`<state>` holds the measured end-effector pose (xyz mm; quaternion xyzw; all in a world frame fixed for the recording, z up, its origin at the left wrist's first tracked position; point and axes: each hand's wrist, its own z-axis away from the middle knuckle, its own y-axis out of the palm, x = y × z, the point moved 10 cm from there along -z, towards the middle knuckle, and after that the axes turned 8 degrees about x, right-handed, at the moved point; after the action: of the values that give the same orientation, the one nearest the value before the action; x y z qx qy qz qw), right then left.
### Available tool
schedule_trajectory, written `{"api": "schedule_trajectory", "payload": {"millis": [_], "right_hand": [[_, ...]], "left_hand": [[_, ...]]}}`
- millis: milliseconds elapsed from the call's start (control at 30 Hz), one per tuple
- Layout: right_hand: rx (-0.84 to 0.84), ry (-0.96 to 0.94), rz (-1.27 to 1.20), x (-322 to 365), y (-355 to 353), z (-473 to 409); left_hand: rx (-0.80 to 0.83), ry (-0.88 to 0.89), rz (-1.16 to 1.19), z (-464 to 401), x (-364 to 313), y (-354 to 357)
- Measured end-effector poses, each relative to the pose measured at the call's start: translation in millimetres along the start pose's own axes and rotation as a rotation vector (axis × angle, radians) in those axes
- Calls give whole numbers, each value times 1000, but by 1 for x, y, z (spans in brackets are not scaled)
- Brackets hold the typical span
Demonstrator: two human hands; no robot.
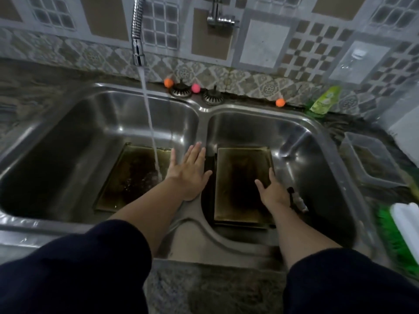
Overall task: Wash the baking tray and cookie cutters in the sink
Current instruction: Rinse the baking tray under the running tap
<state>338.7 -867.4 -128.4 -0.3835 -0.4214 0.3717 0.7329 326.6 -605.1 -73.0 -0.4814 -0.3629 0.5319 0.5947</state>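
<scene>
A double steel sink (201,109) holds two dark, stained baking trays. One tray (127,184) lies in the left basin under the running water stream (150,130) from the flexible tap (137,30). The other tray (240,184) lies in the right basin. My left hand (190,173) hovers flat over the divider between the basins, fingers straight and holding nothing. My right hand (272,191) rests with spread fingers on the right edge of the right tray. A small dark object (294,200) lies beside that hand. No cookie cutters are clearly visible.
Two sink strainers (181,89) and small orange and pink balls (195,87) sit on the back rim. A green soap pouch (324,100), a clear plastic container (371,159) and a green brush with a white handle (401,227) stand on the right counter.
</scene>
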Motion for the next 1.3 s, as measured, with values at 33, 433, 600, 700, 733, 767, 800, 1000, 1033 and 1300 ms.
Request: {"api": "schedule_trajectory", "payload": {"millis": [33,433,600,700,733,767,800,1000,1033,1300], "right_hand": [[15,6,6,-1,7,-3],[93,22,228,6,32,-3],[38,-15,170,44,11,4],[-59,-148,40,101,-11,16],[-97,-195,6,124,-19,22],[-127,-242,-22,148,-26,29],[-146,-291,-40,173,-31,36],[-109,-516,-146,290,-2,73],[-65,-507,-172,299,16,73],[284,-98,-227,272,167,48]], "left_hand": [[-3,1,-18,0,0,0],[19,21,8,-2,0,0],[18,45,93,-2,0,0],[50,106,186,-2,0,2],[64,139,206,-1,1,2],[76,171,208,0,5,2],[88,195,202,1,11,1],[300,85,256,14,118,18],[317,49,268,16,140,22],[454,-176,450,9,244,83]]}}
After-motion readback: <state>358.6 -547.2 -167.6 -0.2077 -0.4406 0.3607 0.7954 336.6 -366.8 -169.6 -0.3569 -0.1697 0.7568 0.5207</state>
